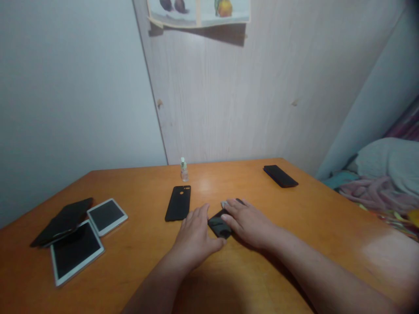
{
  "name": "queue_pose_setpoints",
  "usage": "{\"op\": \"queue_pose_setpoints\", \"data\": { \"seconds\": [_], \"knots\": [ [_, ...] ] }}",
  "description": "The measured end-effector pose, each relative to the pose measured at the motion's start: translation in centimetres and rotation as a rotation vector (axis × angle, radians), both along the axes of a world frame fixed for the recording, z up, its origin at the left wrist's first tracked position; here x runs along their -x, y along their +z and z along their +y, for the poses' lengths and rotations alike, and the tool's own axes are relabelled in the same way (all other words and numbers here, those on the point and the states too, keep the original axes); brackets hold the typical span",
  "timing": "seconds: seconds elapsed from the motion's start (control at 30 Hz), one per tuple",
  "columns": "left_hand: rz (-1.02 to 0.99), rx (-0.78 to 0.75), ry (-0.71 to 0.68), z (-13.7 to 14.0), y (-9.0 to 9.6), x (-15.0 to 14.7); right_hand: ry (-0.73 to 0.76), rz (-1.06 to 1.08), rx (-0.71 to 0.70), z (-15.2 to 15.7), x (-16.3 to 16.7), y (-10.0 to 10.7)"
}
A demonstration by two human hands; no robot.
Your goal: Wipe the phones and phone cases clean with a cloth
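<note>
A dark glossy phone [220, 225] lies slantwise on the table, partly hidden by my right hand [250, 221]. The fingers of that hand rest over its far part, and a small pale grey bit [224, 204], perhaps a cloth's edge, shows at the fingertips. What lies beneath the palm cannot be seen. My left hand [195, 233] is open at the phone's left end, thumb and fingers apart, the thumb tip at the near corner. Just beyond my left fingers is a flat black phone case [178, 203] with camera cutouts at its far end.
A small clear bottle [184, 171] stands near the back of the wooden table [144, 270]. Another dark phone [280, 176] lies back right. At left are two white-framed tablets [107, 215] and a black folded cover [63, 222]. Bedding [389, 170] is beyond the right edge.
</note>
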State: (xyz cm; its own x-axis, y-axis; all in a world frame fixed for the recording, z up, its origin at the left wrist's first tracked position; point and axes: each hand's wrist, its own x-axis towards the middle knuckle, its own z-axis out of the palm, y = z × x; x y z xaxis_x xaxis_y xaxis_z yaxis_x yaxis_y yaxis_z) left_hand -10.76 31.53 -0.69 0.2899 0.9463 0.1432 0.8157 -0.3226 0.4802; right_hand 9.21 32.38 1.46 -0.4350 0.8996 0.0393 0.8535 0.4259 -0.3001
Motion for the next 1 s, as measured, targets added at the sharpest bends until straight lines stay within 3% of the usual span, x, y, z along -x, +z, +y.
{"op": "queue_pose_setpoints", "data": {
  "seconds": [0.2,0.4,0.63,0.8,0.87,1.0],
  "knots": [
    [-0.005,0.015,-0.033,0.1,-0.1,0.2,0.292,0.069,0.069,-1.8,1.7,0.9],
    [0.001,0.041,0.018,-0.1,0.4,-0.2,0.048,-0.013,0.003,-0.5,0.4,0.2],
    [0.042,0.025,-0.036,0.2,-0.1,0.2,0.270,0.051,0.116,-2.0,1.2,1.0],
    [0.044,0.033,-0.010,0.0,0.4,-0.1,-0.095,-0.078,0.054,0.2,-1.3,0.5],
    [0.051,0.035,-0.016,-0.1,0.6,-0.2,-0.156,-0.102,0.035,0.2,-1.5,0.4],
    [0.046,0.010,-0.039,-0.2,0.8,-0.1,0.086,-0.052,0.068,-2.1,-0.2,0.8]
  ]
}}
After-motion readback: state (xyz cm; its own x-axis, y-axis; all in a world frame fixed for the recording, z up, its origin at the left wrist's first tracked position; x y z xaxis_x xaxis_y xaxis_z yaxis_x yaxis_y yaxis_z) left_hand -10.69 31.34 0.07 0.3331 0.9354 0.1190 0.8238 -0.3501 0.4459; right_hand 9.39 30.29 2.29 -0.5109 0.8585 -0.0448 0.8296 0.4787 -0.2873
